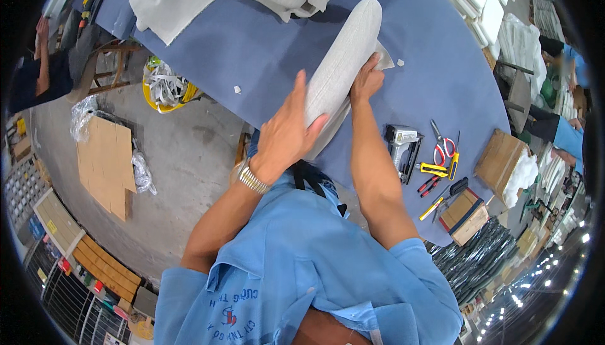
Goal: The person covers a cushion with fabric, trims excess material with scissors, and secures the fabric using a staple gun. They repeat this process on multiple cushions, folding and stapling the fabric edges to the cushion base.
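Steadies pad point(346, 52), already wrapped on top, with left hand point(287, 137), spreading thumb from fingers; with right hand point(367, 83), pinches far-right flap point(386, 56), seemingly not yet fastened.

Left hand point(287, 136): back uppermost, fingers extended forward and close together, thumb splayed toward the right. Left forearm point(225, 212): slanted forward and inward, elbow out to the side. Right hand point(367, 81): farther forward than the left, fingers curled in. Right forearm point(376, 168): reaching forward, leaning slightly leftward. Hands: apart.
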### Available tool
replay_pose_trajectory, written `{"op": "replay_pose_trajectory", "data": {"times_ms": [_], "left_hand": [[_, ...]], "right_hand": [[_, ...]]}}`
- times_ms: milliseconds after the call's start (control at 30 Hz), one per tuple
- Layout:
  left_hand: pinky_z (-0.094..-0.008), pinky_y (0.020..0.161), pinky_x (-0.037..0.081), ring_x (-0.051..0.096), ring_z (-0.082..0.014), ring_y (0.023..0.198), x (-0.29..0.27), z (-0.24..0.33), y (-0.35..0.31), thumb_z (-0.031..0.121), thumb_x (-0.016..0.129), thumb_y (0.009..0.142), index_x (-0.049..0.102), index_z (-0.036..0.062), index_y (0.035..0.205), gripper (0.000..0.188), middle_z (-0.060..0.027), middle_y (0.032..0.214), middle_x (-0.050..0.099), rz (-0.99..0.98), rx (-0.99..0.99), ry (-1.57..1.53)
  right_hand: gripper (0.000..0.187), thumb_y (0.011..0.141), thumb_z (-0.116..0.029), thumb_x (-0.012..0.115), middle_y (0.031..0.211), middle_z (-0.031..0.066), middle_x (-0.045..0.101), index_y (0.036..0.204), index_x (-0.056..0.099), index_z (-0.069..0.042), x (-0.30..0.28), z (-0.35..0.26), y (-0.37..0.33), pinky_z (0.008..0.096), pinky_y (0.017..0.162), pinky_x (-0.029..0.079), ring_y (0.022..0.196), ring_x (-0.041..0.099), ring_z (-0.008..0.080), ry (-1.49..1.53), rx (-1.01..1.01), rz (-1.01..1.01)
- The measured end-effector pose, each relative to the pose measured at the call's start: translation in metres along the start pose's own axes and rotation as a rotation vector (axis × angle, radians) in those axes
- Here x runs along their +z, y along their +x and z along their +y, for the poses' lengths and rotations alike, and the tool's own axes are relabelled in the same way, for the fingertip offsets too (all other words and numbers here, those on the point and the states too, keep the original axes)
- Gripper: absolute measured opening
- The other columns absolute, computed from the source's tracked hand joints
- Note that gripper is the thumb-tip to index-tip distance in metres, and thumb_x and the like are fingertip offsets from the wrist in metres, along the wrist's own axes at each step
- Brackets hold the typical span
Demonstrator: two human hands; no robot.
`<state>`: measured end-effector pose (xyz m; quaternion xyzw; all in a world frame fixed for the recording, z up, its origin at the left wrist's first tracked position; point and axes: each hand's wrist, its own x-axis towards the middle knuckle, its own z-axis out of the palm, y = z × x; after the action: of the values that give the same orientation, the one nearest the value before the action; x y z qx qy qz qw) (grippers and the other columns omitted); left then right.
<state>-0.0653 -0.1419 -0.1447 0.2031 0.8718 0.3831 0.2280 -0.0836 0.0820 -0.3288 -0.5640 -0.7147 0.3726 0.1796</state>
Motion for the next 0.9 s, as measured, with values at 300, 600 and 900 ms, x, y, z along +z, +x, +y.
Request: {"op": "replay_pose_trajectory", "data": {"times_ms": [300,600,900], "left_hand": [[-0.0394,0.105,0.048,0.058,-0.03,0.131,0.021,-0.089,-0.107,0.033,0.08,0.09,0.038,-0.0029,0.153,0.084,-0.0223,0.145,0.057,0.261,-0.103,-0.462],[-0.037,0.108,0.044,0.057,-0.0227,0.126,0.044,-0.129,-0.102,0.031,0.074,0.097,0.05,-0.0036,0.144,0.063,-0.0139,0.139,0.06,0.42,-0.285,-0.864],[-0.0404,0.109,0.046,0.056,-0.0251,0.13,0.029,-0.091,-0.079,0.037,0.067,0.102,0.044,-0.0029,0.148,0.065,-0.0162,0.143,0.057,0.429,-0.177,-1.162]], "right_hand": [[0.079,0.101,-0.06,0.048,0.097,0.0408,0.067,0.087,0.07,0.015,-0.007,-0.013,0.001,0.0534,0.082,0.051,0.095,0.066,0.0551,-0.064,0.009,-0.047],[0.057,0.097,-0.049,0.067,0.091,0.0123,0.072,0.118,0.067,0.004,-0.087,-0.009,-0.061,0.0379,0.069,0.056,0.078,0.067,0.0196,0.591,0.204,-0.516],[0.038,0.097,-0.038,0.072,0.075,0.0017,0.066,0.106,0.069,-0.002,-0.149,0.01,-0.143,0.0253,0.04,0.036,0.054,0.055,0.007,0.393,-0.223,-0.859]]}}
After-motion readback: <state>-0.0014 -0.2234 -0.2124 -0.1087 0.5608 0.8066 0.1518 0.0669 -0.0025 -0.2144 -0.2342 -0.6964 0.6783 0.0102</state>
